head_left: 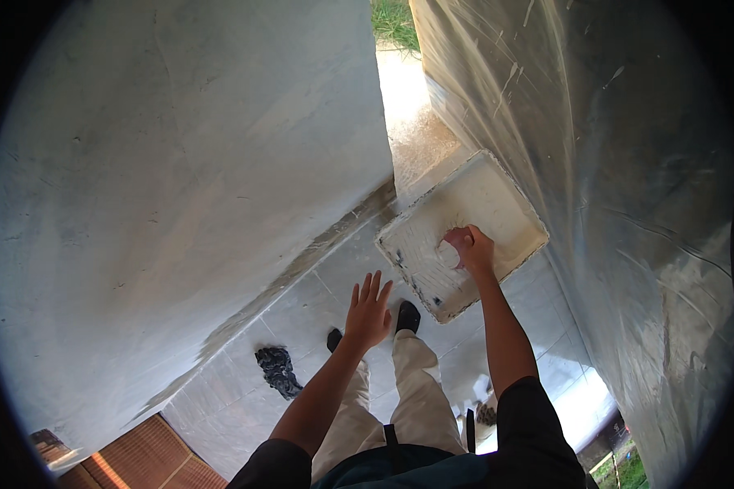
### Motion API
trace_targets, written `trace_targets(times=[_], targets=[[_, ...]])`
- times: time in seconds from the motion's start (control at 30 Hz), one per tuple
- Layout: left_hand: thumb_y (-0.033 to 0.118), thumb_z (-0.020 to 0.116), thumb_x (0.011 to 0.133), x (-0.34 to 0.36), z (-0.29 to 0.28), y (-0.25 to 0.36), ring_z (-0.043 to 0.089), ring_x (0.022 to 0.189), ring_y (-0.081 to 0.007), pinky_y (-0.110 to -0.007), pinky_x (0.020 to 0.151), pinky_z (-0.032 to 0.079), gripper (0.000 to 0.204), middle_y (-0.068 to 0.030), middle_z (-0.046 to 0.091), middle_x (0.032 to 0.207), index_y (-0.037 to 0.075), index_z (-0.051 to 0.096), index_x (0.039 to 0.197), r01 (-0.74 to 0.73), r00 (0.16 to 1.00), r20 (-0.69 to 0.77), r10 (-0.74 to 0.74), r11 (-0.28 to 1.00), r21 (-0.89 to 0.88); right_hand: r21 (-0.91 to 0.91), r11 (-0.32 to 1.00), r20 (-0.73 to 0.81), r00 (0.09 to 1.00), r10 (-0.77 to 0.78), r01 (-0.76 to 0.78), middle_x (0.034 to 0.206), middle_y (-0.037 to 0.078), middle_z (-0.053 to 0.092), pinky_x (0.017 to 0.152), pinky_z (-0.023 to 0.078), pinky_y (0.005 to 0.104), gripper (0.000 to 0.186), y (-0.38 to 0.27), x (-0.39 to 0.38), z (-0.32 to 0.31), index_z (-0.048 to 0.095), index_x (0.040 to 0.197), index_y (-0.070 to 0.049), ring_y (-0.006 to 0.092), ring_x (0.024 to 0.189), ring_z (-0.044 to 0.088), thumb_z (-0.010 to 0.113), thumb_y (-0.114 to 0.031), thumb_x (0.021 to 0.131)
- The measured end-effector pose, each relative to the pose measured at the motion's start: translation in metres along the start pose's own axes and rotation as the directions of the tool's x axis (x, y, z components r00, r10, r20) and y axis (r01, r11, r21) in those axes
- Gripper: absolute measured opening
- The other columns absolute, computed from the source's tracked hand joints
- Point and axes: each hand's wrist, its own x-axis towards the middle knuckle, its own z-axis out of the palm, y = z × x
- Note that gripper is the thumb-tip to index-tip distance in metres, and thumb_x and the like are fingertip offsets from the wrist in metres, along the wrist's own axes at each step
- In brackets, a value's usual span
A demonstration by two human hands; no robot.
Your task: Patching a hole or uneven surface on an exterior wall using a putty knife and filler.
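My right hand (477,247) grips a small maroon cup-like thing (457,241) with a whitish, round open side. Its exact kind is hard to make out. It is down in a big rectangular tray (533,249) whose rim is crusted and smeared. Pale, creamy liquid (488,194) covers part of the tray's inside, and streaks mark the rest around the cup. My left hand (369,314) is held out in the air left of the tray, palm down, fingers stretched and apart, touching nothing.
A tall grey-white plastered wall (187,163) rises on the left. Translucent plastic sheeting (628,179) hangs on the right. A crumpled black bag or cloth (278,372) lies on the tiled floor (228,371) near my feet. Beyond the tray, a bright gap leads to grass (395,24).
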Motion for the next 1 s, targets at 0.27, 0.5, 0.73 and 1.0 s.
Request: trace_targets(times=[0.27,0.5,0.73,1.0], targets=[[0.015,0.062,0.084,-0.002,-0.021,-0.01,0.022,0.148,-0.0363,-0.053,0.118,0.022,0.068,-0.0183,0.024,0.159,0.011,0.036,0.147,0.012,1.0,-0.017,-0.011,1.0,0.029,0.038,0.994,0.061,0.993,0.103,-0.106,0.102,0.017,0.072,0.083,0.052,0.0319,0.03,0.032,-0.02,0.04,0.065,0.118,0.002,0.0254,0.089,0.069,0.06,-0.004,0.089],[0.012,0.062,0.085,0.001,-0.071,-0.017,0.021,0.148,-0.0358,-0.052,0.119,0.022,0.068,-0.0182,0.023,0.159,0.01,0.036,0.147,-0.013,0.994,-0.11,0.022,0.997,0.079,0.584,0.758,0.227,0.955,0.191,-0.29,0.1,0.005,0.068,0.082,0.049,0.0258,0.026,-0.025,-0.028,0.019,0.063,0.118,0.002,0.013,0.089,0.063,0.055,0.0,0.094],[0.011,0.06,0.084,0.015,-0.148,-0.001,0.024,0.148,-0.0337,-0.052,0.119,0.022,0.062,-0.0177,0.029,0.157,0.006,0.042,0.143,-0.123,0.933,-0.305,0.19,0.967,0.223,0.872,0.411,0.262,0.963,0.063,-0.265,0.112,0.009,0.066,0.094,0.05,0.0329,0.026,-0.095,-0.027,-0.019,0.06,0.119,0.001,0.019,0.103,0.064,0.045,0.0,0.098],[0.009,0.061,0.08,0.0,-0.259,0.022,0.028,0.146,-0.0317,-0.053,0.119,0.021,0.054,-0.0136,0.039,0.151,0.007,0.053,0.133,-0.241,0.743,-0.504,0.439,0.879,0.411,0.97,0.215,0.148,0.979,-0.141,-0.116,0.125,0.009,0.06,0.098,0.049,0.039,0.026,-0.208,-0.051,-0.069,0.053,0.126,-0.003,0.0213,0.115,0.06,0.042,-0.007,0.102]])
